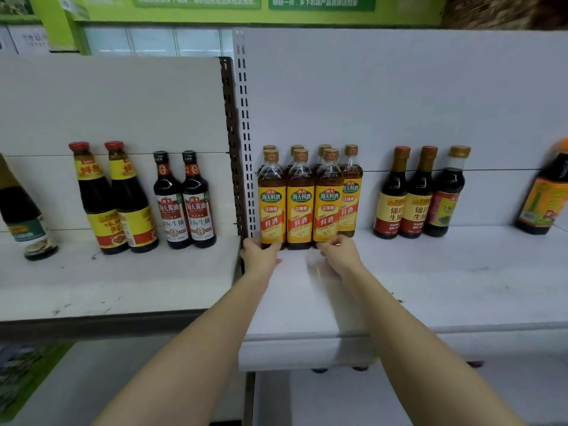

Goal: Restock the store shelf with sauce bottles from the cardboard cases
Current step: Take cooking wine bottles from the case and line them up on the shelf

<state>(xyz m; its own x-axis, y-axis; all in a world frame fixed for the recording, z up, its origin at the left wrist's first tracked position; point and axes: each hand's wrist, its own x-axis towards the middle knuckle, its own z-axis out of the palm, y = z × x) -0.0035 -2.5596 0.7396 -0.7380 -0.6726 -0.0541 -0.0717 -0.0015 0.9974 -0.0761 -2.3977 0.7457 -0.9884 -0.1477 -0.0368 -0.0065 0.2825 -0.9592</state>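
On the white shelf [399, 290], 7 yellow-labelled cooking wine bottles [300, 204] stand against the back panel. Left hand [261, 255] touches the leftmost front bottle's base, grip relaxed; right hand [339, 253], fingers loosely curled, reaches the third.

amber cooking wine bottles [299, 198] with yellow-orange labels, green band, gold caps; dark soy bottles [184, 201] with white-red labels, black caps; dark oyster sauce bottles [113, 198] with yellow-red labels, red caps; white shelf [430, 272]; green sign [196, 4]
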